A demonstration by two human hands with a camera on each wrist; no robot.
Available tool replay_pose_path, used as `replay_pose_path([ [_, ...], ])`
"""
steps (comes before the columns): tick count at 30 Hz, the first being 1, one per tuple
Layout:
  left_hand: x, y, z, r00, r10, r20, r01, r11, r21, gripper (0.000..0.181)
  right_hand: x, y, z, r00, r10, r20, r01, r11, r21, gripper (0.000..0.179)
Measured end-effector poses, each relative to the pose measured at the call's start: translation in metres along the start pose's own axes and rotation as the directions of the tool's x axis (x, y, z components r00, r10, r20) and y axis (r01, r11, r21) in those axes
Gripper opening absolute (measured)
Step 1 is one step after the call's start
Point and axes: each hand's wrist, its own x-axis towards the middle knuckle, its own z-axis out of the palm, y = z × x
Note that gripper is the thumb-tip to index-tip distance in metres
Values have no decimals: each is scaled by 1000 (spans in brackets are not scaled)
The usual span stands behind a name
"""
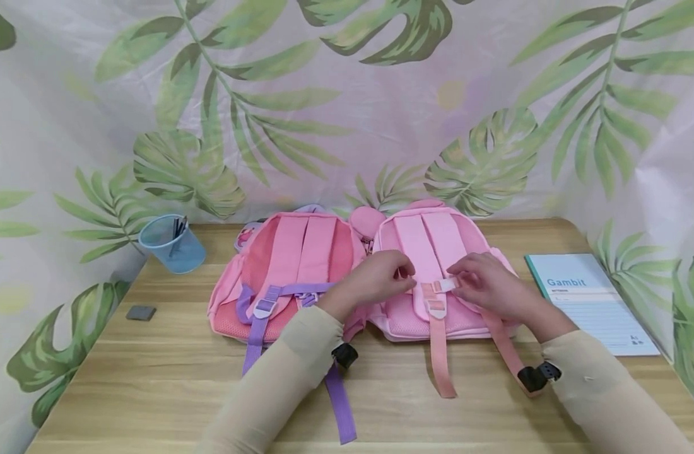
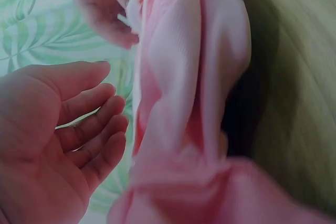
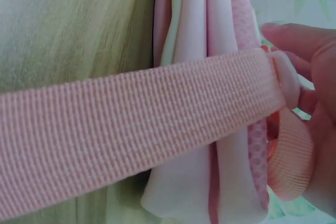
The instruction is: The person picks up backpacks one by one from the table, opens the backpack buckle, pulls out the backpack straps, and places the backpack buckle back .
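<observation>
A light pink backpack [image 1: 389,315] lies with its shoulder straps facing up. My right hand [image 1: 486,284] grips a white plastic buckle [image 1: 446,285] near the lower end of a shoulder strap. In the right wrist view, coral webbing [image 3: 157,124] runs from a white buckle [image 3: 286,77], with my right hand's fingers behind it. Another white buckle [image 1: 436,308] sits on the other strap, its coral tail hanging over the table. My left hand [image 1: 383,277] hovers over this backpack's left side. In the left wrist view, my left hand [image 2: 58,135] shows loosely bent fingers holding nothing, apart from the fabric.
A darker pink backpack [image 1: 287,252] with purple straps [image 1: 340,403] lies alongside on the left. On the wooden table [image 1: 154,391] are a blue mesh pen cup [image 1: 179,252], a small grey block [image 1: 141,313] and a notebook [image 1: 594,302]. A leaf-print curtain [image 1: 381,113] stands behind.
</observation>
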Motion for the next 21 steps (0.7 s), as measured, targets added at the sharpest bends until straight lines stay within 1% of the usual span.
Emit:
replay_pose_path([
  [5,15,5,11,1000,19,23,-19,999,30,21,4,0,3,1000,-30,-2,30,998,-60,30],
  [9,26,7,21,999,23,28,-24,999,49,22,5,4,5,999,-42,-9,41,995,-90,25],
  [12,32,8,29,999,32,29,-33,998,55,21,6,7,7,997,-70,-14,69,992,-104,23],
  [15,35,8,34,999,37,30,-39,997,62,21,7,8,9,996,-91,-11,90,990,-113,22],
  [18,37,9,37,999,35,25,-37,996,84,21,8,8,10,996,-95,3,94,988,-124,22],
  [21,37,9,40,999,29,18,-31,995,94,20,8,10,12,995,-94,26,97,983,-155,22],
])
